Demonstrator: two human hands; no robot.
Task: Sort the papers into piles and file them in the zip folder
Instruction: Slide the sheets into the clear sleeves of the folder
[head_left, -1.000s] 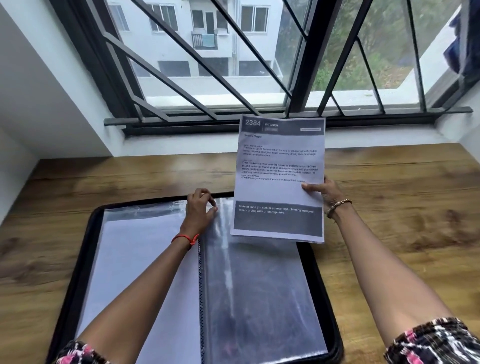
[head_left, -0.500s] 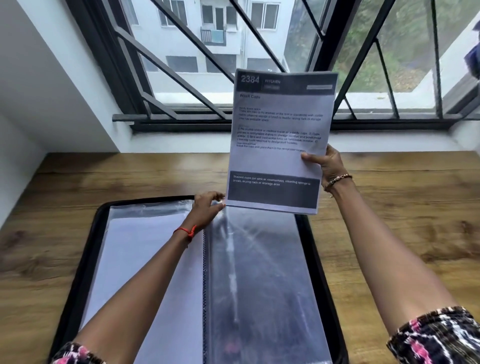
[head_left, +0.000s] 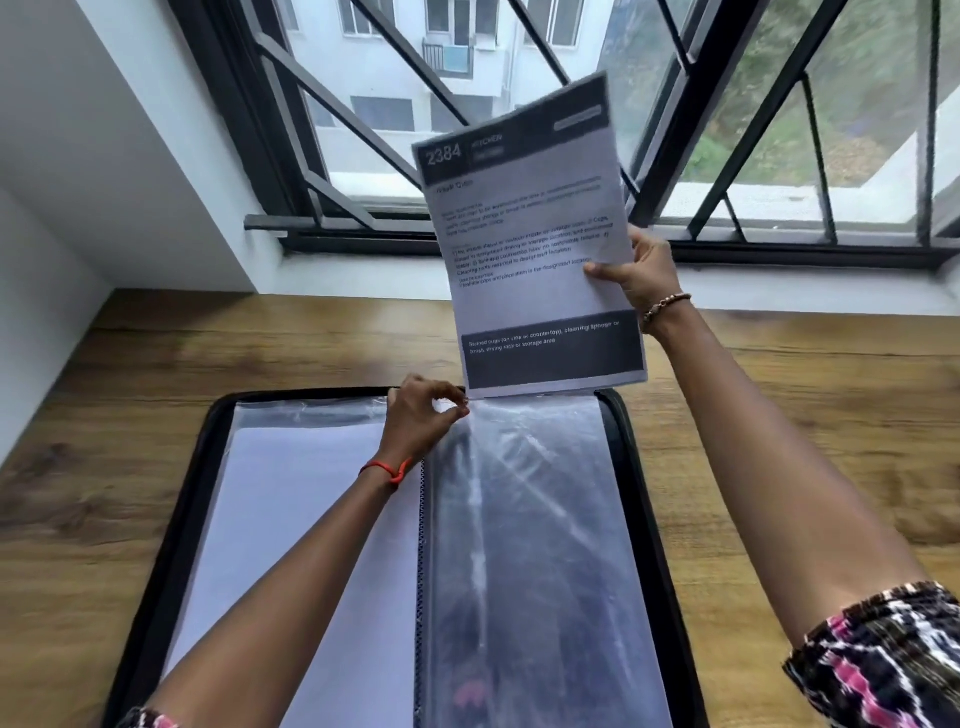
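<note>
Above the open zip folder (head_left: 161, 571) on the wooden bench (head_left: 779, 415), my right hand (head_left: 641, 273) grips a printed sheet (head_left: 530, 249) headed 2384, dark bands top and bottom, tilted upright, my left hand (head_left: 423, 415) pinches the clear sleeve's (head_left: 545, 545) top edge

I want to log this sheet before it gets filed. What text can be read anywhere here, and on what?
"2384": dark header of the paper, held up in the right hand.
"KITCHEN": beside that number, faint.
"Wash Cups": title under the header, blurred.
Body paragraphs and white footer lines: too blurred to quote reliably.
Zip folder and its sleeves: no text.
</note>
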